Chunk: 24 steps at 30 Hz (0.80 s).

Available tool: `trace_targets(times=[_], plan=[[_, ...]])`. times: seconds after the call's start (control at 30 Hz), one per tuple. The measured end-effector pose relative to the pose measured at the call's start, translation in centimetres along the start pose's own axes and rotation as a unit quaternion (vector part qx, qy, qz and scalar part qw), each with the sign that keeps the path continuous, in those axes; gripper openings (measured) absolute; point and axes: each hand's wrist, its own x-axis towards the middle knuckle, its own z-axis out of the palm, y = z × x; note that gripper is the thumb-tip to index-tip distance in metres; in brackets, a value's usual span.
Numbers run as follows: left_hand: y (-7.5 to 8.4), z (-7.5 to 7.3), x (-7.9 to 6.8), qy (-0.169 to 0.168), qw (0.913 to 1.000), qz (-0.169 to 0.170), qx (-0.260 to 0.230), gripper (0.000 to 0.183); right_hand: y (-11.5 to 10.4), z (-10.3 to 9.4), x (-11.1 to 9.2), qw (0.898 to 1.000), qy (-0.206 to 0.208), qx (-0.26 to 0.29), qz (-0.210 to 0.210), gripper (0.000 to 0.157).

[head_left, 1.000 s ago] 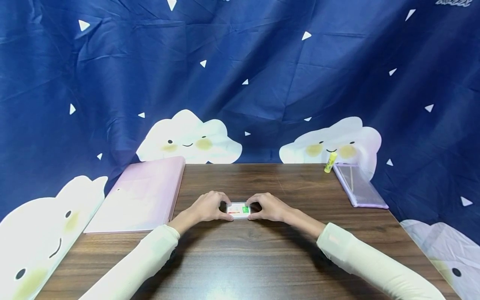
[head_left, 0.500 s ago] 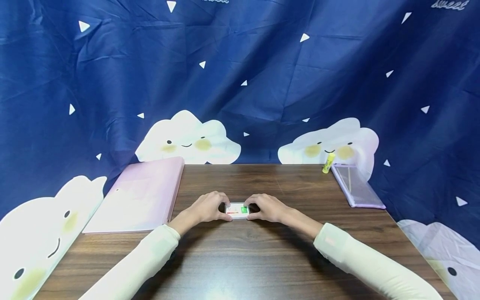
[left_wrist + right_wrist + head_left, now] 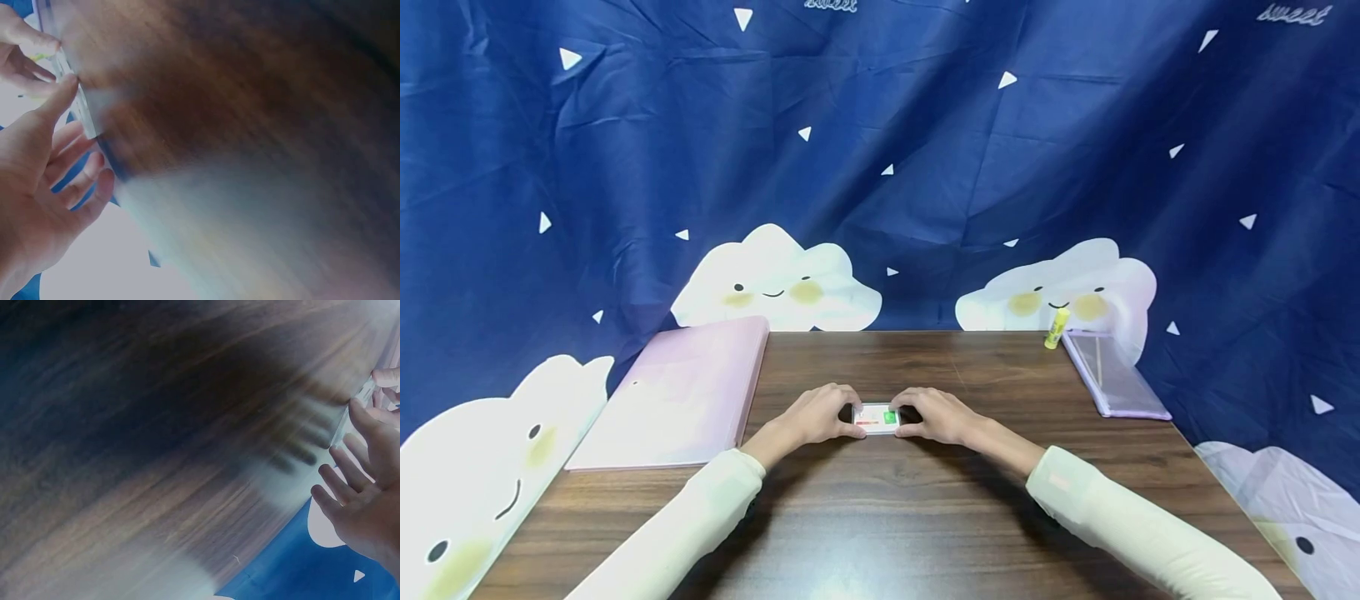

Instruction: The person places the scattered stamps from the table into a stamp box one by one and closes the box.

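Observation:
A small white rectangular case (image 3: 876,419) with red and green print lies flat in the middle of the wooden table. My left hand (image 3: 822,415) holds its left end, thumb at the near edge and fingers at the far edge. At the right end, my right hand (image 3: 942,416) grips it the same way. The left wrist view shows the case's pale, thin side (image 3: 87,115) low against the tabletop, with the left thumb on it. From the right wrist, the side of the case (image 3: 341,428) shows beyond the right thumb, and the other fingers are spread.
A pink binder (image 3: 677,392) lies at the table's left edge. At the back right stands a yellow glue stick (image 3: 1057,328), beside a purple-edged mesh pouch (image 3: 1116,375). A dark blue curtain (image 3: 880,108) with smiling clouds hangs behind the table (image 3: 880,517).
Both hands keep their grip on the case, which stays in nearly the same place. The whole head view shifts slightly.

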Motion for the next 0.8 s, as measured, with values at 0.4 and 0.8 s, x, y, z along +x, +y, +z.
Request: trace_targets(times=[0.4, 0.8], plan=[[0.01, -0.05, 0.27, -0.008, 0.9999, -0.008, 0.001, 0.049, 0.64, 0.23, 0.14, 1.000, -0.002, 0.014, 0.005, 0.039], [-0.11, -0.16, 0.42, 0.001, 1.0000, 0.009, 0.003, 0.058, 0.88, 0.39, -0.16, 0.999, 0.008, 0.028, 0.016, 0.055]])
